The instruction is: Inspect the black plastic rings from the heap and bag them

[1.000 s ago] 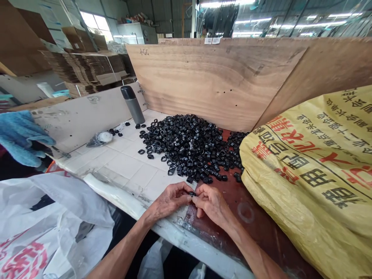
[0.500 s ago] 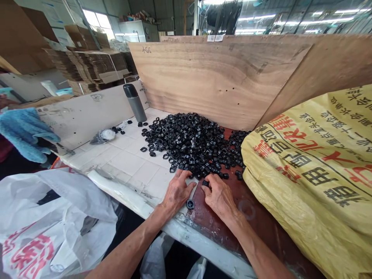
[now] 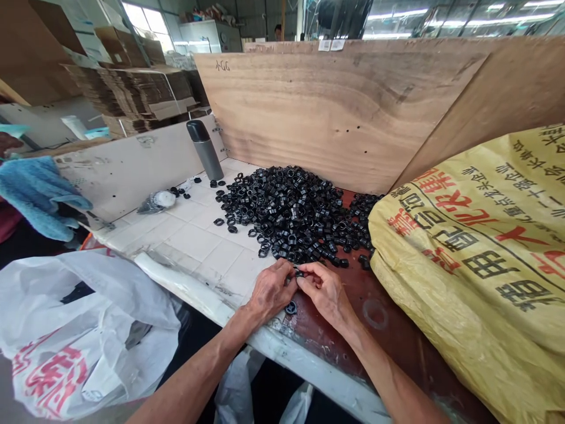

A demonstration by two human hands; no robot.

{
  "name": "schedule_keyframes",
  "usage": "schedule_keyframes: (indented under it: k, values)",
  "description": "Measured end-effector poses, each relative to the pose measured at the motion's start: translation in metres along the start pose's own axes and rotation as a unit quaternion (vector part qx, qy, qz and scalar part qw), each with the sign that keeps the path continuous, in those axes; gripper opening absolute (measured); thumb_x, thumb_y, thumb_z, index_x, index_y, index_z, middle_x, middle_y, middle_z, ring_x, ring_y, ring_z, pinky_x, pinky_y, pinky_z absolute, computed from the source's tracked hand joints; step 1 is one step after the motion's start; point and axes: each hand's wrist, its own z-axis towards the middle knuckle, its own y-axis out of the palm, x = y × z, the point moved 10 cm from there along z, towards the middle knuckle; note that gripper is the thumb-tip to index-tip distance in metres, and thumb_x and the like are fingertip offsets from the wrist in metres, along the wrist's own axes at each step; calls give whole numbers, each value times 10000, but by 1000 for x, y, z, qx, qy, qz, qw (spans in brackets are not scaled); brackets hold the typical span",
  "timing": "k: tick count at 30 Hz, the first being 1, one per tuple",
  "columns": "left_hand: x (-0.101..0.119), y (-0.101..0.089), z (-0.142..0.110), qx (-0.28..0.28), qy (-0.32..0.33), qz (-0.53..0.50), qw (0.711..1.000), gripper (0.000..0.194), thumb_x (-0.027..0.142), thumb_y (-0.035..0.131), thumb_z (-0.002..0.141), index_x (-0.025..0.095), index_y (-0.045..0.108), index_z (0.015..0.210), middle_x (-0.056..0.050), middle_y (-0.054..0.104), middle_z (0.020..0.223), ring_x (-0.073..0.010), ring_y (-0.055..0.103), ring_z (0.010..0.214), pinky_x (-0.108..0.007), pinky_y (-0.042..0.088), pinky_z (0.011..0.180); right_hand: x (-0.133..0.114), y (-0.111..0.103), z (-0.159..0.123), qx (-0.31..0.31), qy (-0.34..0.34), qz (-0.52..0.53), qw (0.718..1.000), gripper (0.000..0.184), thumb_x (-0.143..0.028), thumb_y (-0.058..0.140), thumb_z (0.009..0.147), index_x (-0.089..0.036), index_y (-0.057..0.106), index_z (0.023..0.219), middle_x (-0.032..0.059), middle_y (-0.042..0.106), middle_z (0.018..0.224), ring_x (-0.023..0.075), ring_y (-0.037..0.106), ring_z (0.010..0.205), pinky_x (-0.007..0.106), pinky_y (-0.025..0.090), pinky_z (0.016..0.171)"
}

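1. hands just came together, fingertips meeting on a small black part [image 3: 299, 273], held near the front of the pile.
2. left hand [image 3: 270, 290] curled, nearly closed, pinching the part.
3. right hand [image 3: 324, 291] also nearly closed, fingers on the same part; grip partly hidden.
4. black ring [image 3: 290, 307] lies just below the hands, black pile [image 3: 289, 215] ahead, yellow sack [image 3: 463, 265] right.

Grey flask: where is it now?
In the head view, the grey flask stands upright by the pale side panel, left of the heap of black plastic rings.
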Motion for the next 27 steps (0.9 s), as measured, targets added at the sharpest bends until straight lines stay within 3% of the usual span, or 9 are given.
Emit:
schedule_keyframes:
  k: [4, 9, 14, 19, 24, 27]
  values:
    - [-19, 2, 0, -19, -106, -173, 979, 145, 214, 614, 824, 200, 586, 965, 25, 606, 711, -138, 578, 626, -246, 453, 598, 9, 6, -1, -3, 33, 36, 999, 203, -286, 618, 830, -199, 680, 1003, 42, 734, 879, 189, 703, 767, 289, 571, 694]
    - [-27, 11, -2, -57, -161, -292, 941, 232, 278, 683, 797, 167, 663, 1000, 11, 646, 739, -137, 604, 671, -245, 479, 632, 14, 2, 0, 11, 41, 34, 999, 217, -285, 644, 813, -186, 673, 1004, 65, 738, 942, 201, 713, 797, 310, 578, 709]
    - [-24, 5, -2, -34, -157, -338, 927, 282, 317, 727, 791, 171, 681, 1027, -14, 682, 826, -147, 640, 742, -267, 527, 704, 10, -5, 2, 31, 18, 20, 999, 211, -252, 670, 787, -176, 703, 981, 76, 720, 991, 190, 702, 790, 314, 582, 721]
    - [-9, -9, 1, -17, -95, -361, 928, 245, 344, 775, 766, 176, 739, 940, -94, 668, 1159, -219, 659, 1006, -357, 551, 900, -8, -12, 0, 48, -48, -10, 998, 183, -202, 665, 804, -189, 732, 974, 61, 700, 962, 175, 681, 781, 290, 573, 702]
    - [-9, 1, -2, -57, -145, -431, 889, 315, 327, 768, 792, 171, 699, 1056, -73, 734, 1029, -211, 687, 958, -374, 533, 939, -18, -13, -2, 31, -78, -21, 996, 211, -201, 627, 863, -198, 729, 1048, 73, 697, 1051, 190, 682, 894, 286, 575, 754]
    - [-6, 0, -2, -55, -135, -453, 879, 329, 289, 801, 757, 172, 696, 1046, -63, 723, 1035, -203, 685, 954, -353, 537, 925, -21, -13, -3, 28, -88, -39, 995, 207, -164, 616, 856, -203, 726, 1028, 59, 702, 1019, 185, 677, 875, 284, 564, 749]
